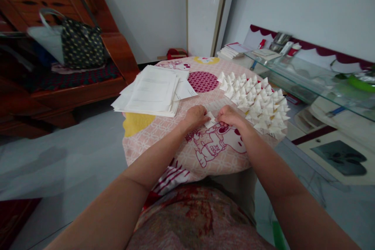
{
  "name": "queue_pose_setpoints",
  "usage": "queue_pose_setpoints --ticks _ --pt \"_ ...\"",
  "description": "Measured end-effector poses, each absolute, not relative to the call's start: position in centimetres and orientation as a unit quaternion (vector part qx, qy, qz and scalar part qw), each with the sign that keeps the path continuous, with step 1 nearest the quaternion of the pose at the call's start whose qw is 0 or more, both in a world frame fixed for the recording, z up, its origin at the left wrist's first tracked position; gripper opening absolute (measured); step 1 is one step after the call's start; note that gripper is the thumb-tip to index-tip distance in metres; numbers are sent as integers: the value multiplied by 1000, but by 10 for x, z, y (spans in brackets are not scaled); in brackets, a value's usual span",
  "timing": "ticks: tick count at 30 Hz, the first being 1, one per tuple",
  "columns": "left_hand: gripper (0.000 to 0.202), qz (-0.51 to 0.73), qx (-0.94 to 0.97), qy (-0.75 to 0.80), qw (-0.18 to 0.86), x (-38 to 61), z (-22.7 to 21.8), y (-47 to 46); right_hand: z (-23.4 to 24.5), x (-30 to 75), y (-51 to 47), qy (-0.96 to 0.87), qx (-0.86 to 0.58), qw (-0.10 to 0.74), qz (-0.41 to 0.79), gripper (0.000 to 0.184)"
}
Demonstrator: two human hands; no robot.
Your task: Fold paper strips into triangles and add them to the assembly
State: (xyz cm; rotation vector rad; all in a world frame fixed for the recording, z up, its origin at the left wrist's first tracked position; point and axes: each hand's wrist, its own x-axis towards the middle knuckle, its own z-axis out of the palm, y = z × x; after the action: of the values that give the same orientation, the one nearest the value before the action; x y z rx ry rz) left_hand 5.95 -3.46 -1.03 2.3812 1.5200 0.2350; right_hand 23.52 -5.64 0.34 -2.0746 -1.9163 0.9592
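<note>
Between my two hands, near the middle of the round table, is a small piece of folded white paper (pixel 210 120). My left hand (pixel 195 116) pinches its left side, fingers closed. On the right side my right hand (pixel 230 116) grips the paper's edge with curled fingers. Just behind the hands lies a flat printed sheet (pixel 216 104). Many folded white paper pieces with pointed tips (pixel 252 95) stand in rows to the right of my right hand. A stack of loose white sheets (pixel 154 90) lies beyond my left hand.
A patterned pink cloth (pixel 164 133) covers the table. To the right runs a glass shelf (pixel 316 88) with cups and papers on it. A wooden bench (pixel 79 90) with a dark spotted bag (pixel 83 43) stands at left. A tall white cabinet (pixel 203 11) is behind.
</note>
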Motion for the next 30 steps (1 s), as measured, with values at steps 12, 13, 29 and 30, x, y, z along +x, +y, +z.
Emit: queue_pose_setpoints --ticks 12,13,29,30 --pt "24 90 836 520 151 60 -18 -27 0 239 -64 -694 -679 85 223 22" --pt "24 92 836 520 152 60 -19 -26 2 240 -66 -691 -683 84 221 20" --pt "19 107 856 462 208 43 -12 -22 -10 219 -58 -661 -625 251 331 5" --pt "18 107 859 447 226 37 -11 -21 -13 218 -58 -664 -627 252 320 3"
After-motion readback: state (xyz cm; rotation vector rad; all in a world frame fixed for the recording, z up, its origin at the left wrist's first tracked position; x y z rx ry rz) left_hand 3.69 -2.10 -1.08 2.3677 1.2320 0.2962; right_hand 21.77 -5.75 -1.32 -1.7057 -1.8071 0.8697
